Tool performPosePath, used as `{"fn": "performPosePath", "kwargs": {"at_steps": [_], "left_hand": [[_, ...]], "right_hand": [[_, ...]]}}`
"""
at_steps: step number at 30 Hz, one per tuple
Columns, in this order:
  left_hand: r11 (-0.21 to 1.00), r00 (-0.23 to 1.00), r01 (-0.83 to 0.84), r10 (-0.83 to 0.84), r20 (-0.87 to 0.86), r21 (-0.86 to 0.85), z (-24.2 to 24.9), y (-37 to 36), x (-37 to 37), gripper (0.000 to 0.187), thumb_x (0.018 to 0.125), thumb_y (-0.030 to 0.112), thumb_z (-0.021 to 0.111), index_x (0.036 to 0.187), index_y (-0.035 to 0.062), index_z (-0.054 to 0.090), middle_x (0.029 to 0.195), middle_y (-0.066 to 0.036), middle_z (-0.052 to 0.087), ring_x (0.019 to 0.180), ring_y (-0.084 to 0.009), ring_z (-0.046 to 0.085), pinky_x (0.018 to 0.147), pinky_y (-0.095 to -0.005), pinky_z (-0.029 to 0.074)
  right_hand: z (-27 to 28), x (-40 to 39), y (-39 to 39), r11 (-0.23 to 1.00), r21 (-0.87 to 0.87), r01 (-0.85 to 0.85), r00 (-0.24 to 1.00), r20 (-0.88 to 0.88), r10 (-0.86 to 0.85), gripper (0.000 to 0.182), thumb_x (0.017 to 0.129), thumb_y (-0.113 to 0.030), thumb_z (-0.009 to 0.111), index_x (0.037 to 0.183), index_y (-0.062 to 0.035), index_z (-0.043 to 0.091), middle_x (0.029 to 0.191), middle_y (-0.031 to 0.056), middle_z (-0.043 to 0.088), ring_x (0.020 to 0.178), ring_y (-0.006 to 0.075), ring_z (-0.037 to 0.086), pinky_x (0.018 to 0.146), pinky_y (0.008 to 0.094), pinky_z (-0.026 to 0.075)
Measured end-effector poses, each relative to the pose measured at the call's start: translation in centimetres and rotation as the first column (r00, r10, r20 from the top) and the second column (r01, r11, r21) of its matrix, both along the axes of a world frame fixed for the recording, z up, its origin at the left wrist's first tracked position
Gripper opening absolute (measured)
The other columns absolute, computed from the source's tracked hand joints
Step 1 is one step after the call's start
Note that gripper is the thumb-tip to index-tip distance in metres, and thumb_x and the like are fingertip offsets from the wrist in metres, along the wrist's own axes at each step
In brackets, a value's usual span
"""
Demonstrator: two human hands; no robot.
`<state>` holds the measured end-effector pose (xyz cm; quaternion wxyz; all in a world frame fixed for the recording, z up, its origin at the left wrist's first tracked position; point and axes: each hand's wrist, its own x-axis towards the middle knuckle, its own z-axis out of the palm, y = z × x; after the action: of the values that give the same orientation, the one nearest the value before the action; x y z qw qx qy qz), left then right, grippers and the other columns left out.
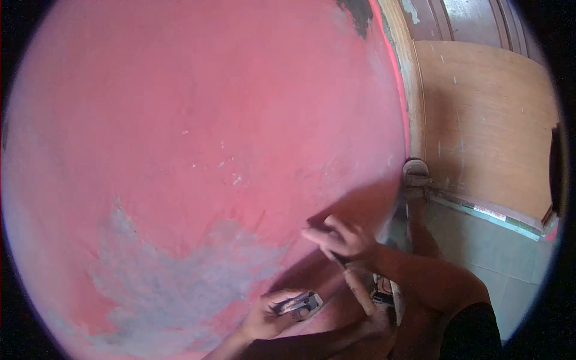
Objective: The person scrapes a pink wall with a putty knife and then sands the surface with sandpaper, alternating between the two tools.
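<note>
My left hand is at the bottom, with its fingers wrapped round a small grey and dark metallic object, whose kind I cannot make out. Up and to the right of it, my right hand has its fingers curled and somewhat blurred. From under that hand runs a wooden-handled tool. Its handle slants down to the right, and its working end is hidden by the fingers. Both hands are in front of a pinkish-red painted surface.
A grey bare patch spreads over the lower part of the red surface. To the right are a brown wooden panel, a sandalled foot and pale floor tiles. A dark and white item lies behind the handle.
</note>
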<state>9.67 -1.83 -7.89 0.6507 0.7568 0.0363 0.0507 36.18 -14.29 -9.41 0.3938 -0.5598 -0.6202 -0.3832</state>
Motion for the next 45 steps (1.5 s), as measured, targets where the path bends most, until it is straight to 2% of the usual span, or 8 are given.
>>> {"fn": "performPosePath", "kwargs": {"at_steps": [6, 10, 12, 14, 16, 24, 31, 45], "left_hand": [[1.000, 0.999, 0.004, -0.005, 0.053, 0.021, -0.1, 0.4, 0.1, 0.039, 0.099, 0.003, 0.071, 0.137, -0.0015, 0.062, 0.127, -0.006, 0.069, 0.114, -0.0118, 0.063, 0.102, -0.0306, 0.051], [0.999, 0.999, 0.033, -0.033, 0.024, 0.018, 0.4, 0.2, 0.2, 0.039, 0.099, 0.002, 0.070, 0.137, -0.0024, 0.062, 0.128, -0.006, 0.069, 0.115, -0.0122, 0.063, 0.103, -0.0314, 0.051], [1.000, 1.000, 0.020, -0.021, 0.016, 0.017, 0.5, 0.1, 0.1, 0.039, 0.099, 0.002, 0.070, 0.137, -0.0026, 0.061, 0.129, -0.007, 0.069, 0.115, -0.0124, 0.063, 0.103, -0.0316, 0.051], [1.000, 1.000, 0.004, -0.004, 0.017, 0.020, 0.1, 0.2, -0.1, 0.039, 0.099, 0.002, 0.069, 0.137, -0.0025, 0.061, 0.129, -0.007, 0.069, 0.116, -0.0125, 0.063, 0.104, -0.0317, 0.050], [0.999, 1.000, -0.012, 0.012, 0.018, 0.029, 0.1, 0.1, -0.2, 0.039, 0.099, 0.002, 0.069, 0.138, -0.0025, 0.061, 0.130, -0.007, 0.069, 0.116, -0.0127, 0.063, 0.104, -0.0315, 0.050], [1.000, 1.000, 0.004, -0.004, 0.000, -0.009, 0.2, -0.1, 0.0, 0.039, 0.099, 0.003, 0.070, 0.136, -0.0019, 0.062, 0.128, -0.007, 0.069, 0.115, -0.0128, 0.064, 0.103, -0.0315, 0.051], [1.000, 1.000, 0.018, -0.018, 0.022, -0.004, 0.0, 0.2, 0.1, 0.039, 0.099, 0.004, 0.072, 0.136, -0.0011, 0.063, 0.127, -0.006, 0.069, 0.115, -0.0121, 0.063, 0.102, -0.0316, 0.051], [1.000, 0.999, 0.028, -0.028, 0.018, 0.004, -0.2, 0.3, 0.0, 0.038, 0.099, 0.003, 0.070, 0.136, -0.0026, 0.062, 0.129, -0.007, 0.068, 0.116, -0.0122, 0.063, 0.103, -0.0319, 0.050]], "right_hand": [[0.1, 0.2, 1.1, 0.981, 0.185, 0.052, 0.970, -0.245, -0.005, 0.041, 0.084, 0.000, 0.067, 0.124, -0.0084, 0.066, 0.098, 0.0119, 0.069, 0.071, 0.0293, 0.067, 0.060, 0.0410, 0.056], [0.9, -0.9, 0.0, 0.996, -0.058, -0.072, 0.997, -0.038, 0.069, 0.043, 0.083, 0.001, 0.069, 0.124, -0.0077, 0.066, 0.097, 0.0111, 0.069, 0.073, 0.0282, 0.068, 0.062, 0.0393, 0.056], [-1.9, 0.6, 1.2, 0.996, 0.059, 0.060, 0.998, -0.032, -0.058, 0.050, 0.083, -0.005, 0.069, 0.131, -0.0211, 0.067, 0.092, 0.0066, 0.066, 0.066, 0.0255, 0.066, 0.055, 0.0389, 0.054], [-3.6, 2.1, 1.2, 0.989, 0.071, 0.133, 0.990, -0.063, -0.129, 0.038, 0.084, -0.002, 0.069, 0.121, -0.0108, 0.068, 0.096, 0.0105, 0.070, 0.071, 0.0292, 0.068, 0.060, 0.0408, 0.055], [-0.9, 1.1, 1.1, 0.994, 0.110, -0.012, 0.943, -0.330, 0.048, 0.036, 0.087, -0.002, 0.067, 0.121, -0.0092, 0.066, 0.095, 0.0119, 0.070, 0.072, 0.0317, 0.068, 0.060, 0.0417, 0.056], [-0.7, -0.1, 0.4, 0.992, -0.063, -0.109, 0.979, -0.182, 0.096, 0.056, 0.078, 0.004, 0.068, 0.132, -0.0070, 0.061, 0.084, 0.0089, 0.062, 0.069, 0.0268, 0.065, 0.060, 0.0415, 0.055], [-0.1, -0.2, 1.6, 0.986, 0.164, -0.044, 0.959, -0.269, 0.087, 0.043, 0.082, 0.004, 0.065, 0.123, -0.0113, 0.065, 0.082, 0.0102, 0.063, 0.068, 0.0301, 0.066, 0.058, 0.0435, 0.054], [0.6, -0.3, 0.6, 0.998, 0.047, -0.051, 0.987, -0.149, 0.058, 0.041, 0.083, 0.005, 0.065, 0.123, -0.0051, 0.064, 0.090, 0.0134, 0.065, 0.068, 0.0312, 0.066, 0.059, 0.0415, 0.056]]}}
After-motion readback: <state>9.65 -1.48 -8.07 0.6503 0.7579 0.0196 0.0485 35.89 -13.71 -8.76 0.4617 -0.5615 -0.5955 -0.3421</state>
